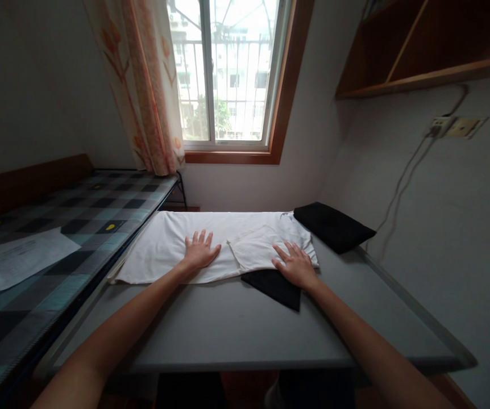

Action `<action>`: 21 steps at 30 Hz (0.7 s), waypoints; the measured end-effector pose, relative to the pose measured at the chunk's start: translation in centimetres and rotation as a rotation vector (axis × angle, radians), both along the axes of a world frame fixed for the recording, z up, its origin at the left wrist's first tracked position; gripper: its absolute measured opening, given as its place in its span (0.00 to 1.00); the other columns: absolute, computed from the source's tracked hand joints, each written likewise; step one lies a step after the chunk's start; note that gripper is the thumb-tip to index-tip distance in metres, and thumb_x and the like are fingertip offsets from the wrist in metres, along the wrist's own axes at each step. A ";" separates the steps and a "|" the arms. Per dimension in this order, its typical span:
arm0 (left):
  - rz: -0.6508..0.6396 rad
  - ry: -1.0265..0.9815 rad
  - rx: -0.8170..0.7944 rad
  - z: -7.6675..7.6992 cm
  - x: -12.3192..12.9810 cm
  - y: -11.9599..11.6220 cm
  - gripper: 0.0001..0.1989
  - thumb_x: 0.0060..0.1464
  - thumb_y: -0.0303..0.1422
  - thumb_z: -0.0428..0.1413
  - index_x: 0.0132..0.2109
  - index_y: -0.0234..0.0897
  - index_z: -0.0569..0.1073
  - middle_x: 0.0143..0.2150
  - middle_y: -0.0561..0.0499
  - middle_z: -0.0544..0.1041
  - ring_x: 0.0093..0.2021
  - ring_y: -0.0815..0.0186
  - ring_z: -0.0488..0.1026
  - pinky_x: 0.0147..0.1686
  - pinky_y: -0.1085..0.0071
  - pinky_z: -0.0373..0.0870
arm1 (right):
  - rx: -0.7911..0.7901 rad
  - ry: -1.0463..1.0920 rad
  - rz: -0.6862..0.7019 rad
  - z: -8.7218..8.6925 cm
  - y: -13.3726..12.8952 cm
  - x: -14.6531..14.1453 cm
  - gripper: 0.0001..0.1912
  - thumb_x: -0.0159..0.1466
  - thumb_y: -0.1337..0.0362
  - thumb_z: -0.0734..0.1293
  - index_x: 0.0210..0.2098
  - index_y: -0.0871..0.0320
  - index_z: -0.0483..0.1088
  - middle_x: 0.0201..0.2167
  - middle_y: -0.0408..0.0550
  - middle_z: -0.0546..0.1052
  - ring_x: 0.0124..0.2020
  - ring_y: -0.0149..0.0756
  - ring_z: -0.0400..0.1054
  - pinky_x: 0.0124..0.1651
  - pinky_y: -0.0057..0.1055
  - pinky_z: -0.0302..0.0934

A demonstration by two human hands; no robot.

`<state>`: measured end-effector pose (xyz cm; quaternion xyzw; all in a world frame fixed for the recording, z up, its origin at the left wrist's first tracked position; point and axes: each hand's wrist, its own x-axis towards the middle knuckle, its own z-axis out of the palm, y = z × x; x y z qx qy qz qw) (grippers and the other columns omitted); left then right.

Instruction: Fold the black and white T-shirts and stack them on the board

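A white cloth garment (151,253) lies folded lengthwise across the far part of the grey table (228,335). My left hand (199,251) rests flat on its middle, fingers spread. On the right part, a folded-over white section (253,247) lies on top, and my right hand (296,264) presses on its right side with fingers apart. From under the white cloth near my right hand, a black piece of cloth (277,288) sticks out toward me. Neither hand grips anything.
A folded black cloth (334,227) lies at the table's back right corner. To the left, a bed with a checkered cover (112,201) holds paper sheets (32,258). A curtain (155,85) hangs by the window, and a cable (398,182) runs down the right wall.
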<state>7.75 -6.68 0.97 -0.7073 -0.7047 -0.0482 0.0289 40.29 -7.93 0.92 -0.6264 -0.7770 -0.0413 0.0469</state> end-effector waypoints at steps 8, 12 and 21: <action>0.011 -0.007 0.011 -0.1 0.4 -1.6 0.36 0.60 0.55 0.35 0.68 0.40 0.55 0.71 0.41 0.51 0.69 0.46 0.46 0.62 0.42 0.44 | 0.009 0.002 -0.002 0.0 -1.4 0.4 0.30 0.67 0.45 0.54 0.66 0.43 0.56 0.68 0.48 0.56 0.67 0.50 0.46 0.64 0.49 0.44; 0.001 -0.014 0.017 0.0 0.4 -2.1 0.37 0.60 0.55 0.35 0.68 0.40 0.55 0.71 0.41 0.52 0.69 0.45 0.46 0.62 0.41 0.44 | 0.010 0.009 -0.005 -0.1 -1.8 0.4 0.30 0.66 0.45 0.54 0.66 0.43 0.56 0.67 0.49 0.56 0.68 0.50 0.46 0.64 0.48 0.44; 0.009 -0.022 0.017 -0.2 0.5 -3.4 0.36 0.60 0.55 0.35 0.68 0.41 0.56 0.71 0.41 0.52 0.69 0.45 0.46 0.62 0.41 0.43 | 0.020 0.000 -0.002 0.2 -3.4 0.4 0.29 0.66 0.46 0.55 0.65 0.43 0.57 0.67 0.50 0.57 0.67 0.51 0.47 0.64 0.48 0.45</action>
